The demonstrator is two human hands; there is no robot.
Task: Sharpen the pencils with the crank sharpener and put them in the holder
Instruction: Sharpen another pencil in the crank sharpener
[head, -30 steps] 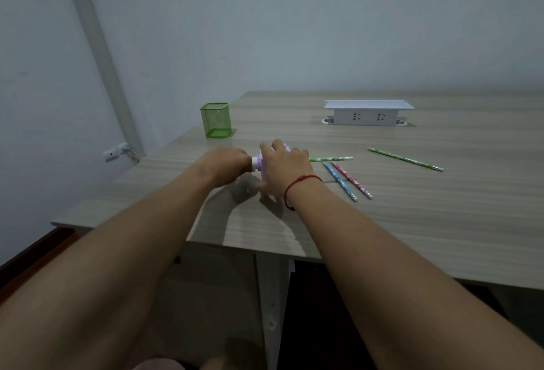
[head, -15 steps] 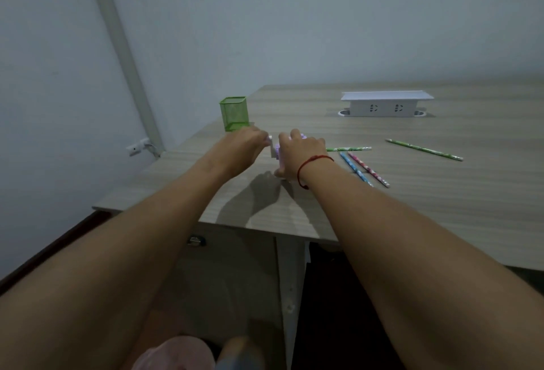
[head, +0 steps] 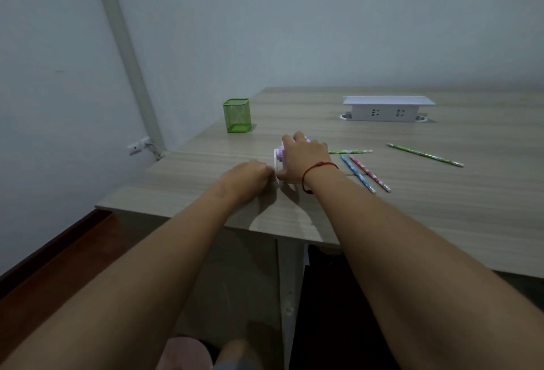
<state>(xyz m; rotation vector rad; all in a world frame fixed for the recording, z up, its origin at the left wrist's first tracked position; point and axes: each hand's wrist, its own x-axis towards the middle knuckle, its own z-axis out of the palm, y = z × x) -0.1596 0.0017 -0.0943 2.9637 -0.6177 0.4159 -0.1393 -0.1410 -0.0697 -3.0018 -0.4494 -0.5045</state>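
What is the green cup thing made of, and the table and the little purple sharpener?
The green holder looks like painted wire mesh: you can see through its walls. The table looks like wood-pattern laminate, with pale streaky grain and a matte surface; real wood can't be ruled out. The sharpener seems to be smooth plastic in lilac and white, though the right hand covers most of it.

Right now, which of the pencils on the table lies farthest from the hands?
The green pencil lying alone at the far right. The other green one, the blue and the pink cluster beside the right hand.
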